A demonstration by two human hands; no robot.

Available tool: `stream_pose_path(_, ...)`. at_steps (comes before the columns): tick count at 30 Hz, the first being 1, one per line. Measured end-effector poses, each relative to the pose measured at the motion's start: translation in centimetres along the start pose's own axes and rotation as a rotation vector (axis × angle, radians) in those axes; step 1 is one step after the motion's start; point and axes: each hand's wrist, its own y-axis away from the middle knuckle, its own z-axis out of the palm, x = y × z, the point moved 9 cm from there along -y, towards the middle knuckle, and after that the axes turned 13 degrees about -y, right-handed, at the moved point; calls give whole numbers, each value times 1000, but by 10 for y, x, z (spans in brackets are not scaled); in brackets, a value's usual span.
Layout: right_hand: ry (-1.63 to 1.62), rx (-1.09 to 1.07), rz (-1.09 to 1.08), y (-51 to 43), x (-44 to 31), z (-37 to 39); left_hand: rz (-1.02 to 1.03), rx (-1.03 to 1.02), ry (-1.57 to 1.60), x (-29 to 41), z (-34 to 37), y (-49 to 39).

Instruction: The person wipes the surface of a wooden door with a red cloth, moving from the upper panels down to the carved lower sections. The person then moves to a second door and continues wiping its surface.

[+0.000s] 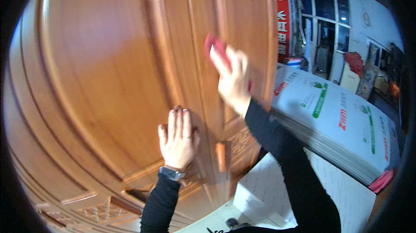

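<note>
A tall panelled wooden door [107, 54] with a glossy orange-brown finish fills most of the view. My left hand [177, 143] lies flat against it at the edge of the large panel, holding nothing, with its fingers extended. A dark watch sits on that wrist. Higher up and to the right, my right hand [234, 80] grips a red cloth-like pad [216, 49] over the narrow right-hand part of the door. Motion blur hides whether the pad touches the wood. Below it, an orange handle-shaped piece [220, 156] shows, too blurred to name exactly.
At right lies a stack of white printed boards [331, 112] with a pink cloth [382, 181] at its near corner. White sheets or cartons [263, 184] stand below my right arm. Beyond are a red sign [282, 15] bearing writing and a framed window [325, 2].
</note>
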Motion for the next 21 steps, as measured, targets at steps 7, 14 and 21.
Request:
stream_pose_path(7,-119,-267,-73,163,-20,-10,7,55,-66,11,9,2)
stream_pose_path(14,-30,2,-83,27,11,-1,-19,81,-184,5,10,7)
stream_pose_path(21,-32,123,-20,-21,13,0,12,111,-173,6,10,9)
